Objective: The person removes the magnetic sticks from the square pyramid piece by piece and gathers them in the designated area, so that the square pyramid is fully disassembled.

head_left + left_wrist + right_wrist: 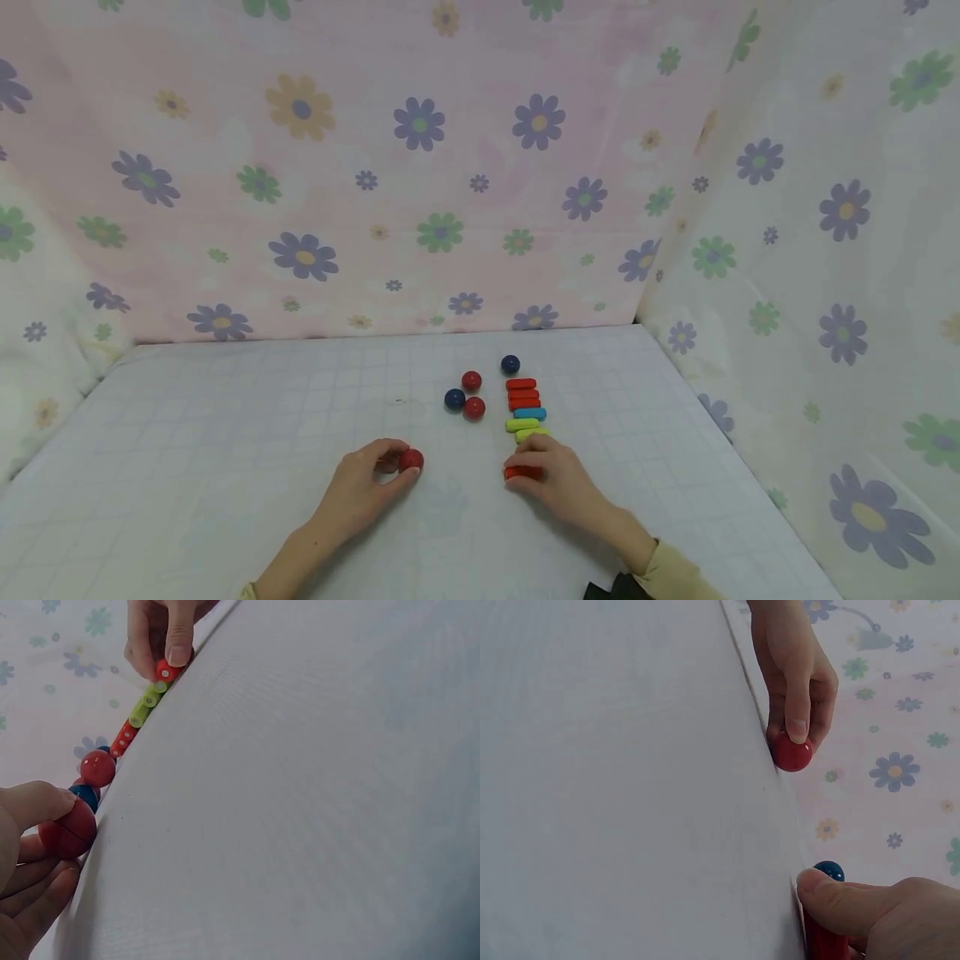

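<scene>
My left hand (pixel 362 490) pinches a shiny red ball (pixel 411 460) between thumb and fingers, low over the white table. The left wrist view shows the thumb (pixel 41 804) on the ball's upper side and fingers beneath it. To the right, my right hand (pixel 564 482) grips a short red stick (pixel 522 472), its thumb along the near side. Just beyond that hand lie two yellow-green sticks (pixel 522 425), the nearer partly hidden by the fingers. Past them come a blue stick (pixel 530 413) and several red sticks (pixel 521 384), all in a column.
Left of the stick column sit two red balls (pixel 473 408) and a dark blue ball (pixel 454 400), close together. Another dark blue ball (pixel 510 364) lies beyond the sticks. Flowered cloth (pixel 442 183) hangs behind and beside the table (pixel 225 442). A black object (pixel 618 588) shows below the right wrist.
</scene>
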Demonstrator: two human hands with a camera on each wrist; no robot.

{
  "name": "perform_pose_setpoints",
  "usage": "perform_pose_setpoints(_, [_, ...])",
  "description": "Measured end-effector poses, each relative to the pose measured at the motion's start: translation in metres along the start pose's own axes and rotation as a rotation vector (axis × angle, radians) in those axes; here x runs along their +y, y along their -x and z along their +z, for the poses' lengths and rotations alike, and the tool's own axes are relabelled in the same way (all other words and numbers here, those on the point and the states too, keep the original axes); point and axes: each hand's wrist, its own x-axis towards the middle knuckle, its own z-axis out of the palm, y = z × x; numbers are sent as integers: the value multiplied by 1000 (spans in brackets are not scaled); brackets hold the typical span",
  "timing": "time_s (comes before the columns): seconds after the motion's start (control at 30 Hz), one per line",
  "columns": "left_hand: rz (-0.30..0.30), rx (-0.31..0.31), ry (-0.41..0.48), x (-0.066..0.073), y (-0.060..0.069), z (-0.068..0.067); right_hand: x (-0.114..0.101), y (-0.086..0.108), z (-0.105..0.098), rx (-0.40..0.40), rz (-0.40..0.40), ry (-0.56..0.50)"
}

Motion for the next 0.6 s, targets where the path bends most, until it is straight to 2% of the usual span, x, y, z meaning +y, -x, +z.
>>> perform_pose_setpoints(0.33, [-39, -32, 5, 1, 1, 3, 13, 10, 11, 139, -78, -26])
perform_pose_setpoints(0.6, [-51, -39, 14, 0, 1, 0, 12, 10, 12, 164, -112, -64])
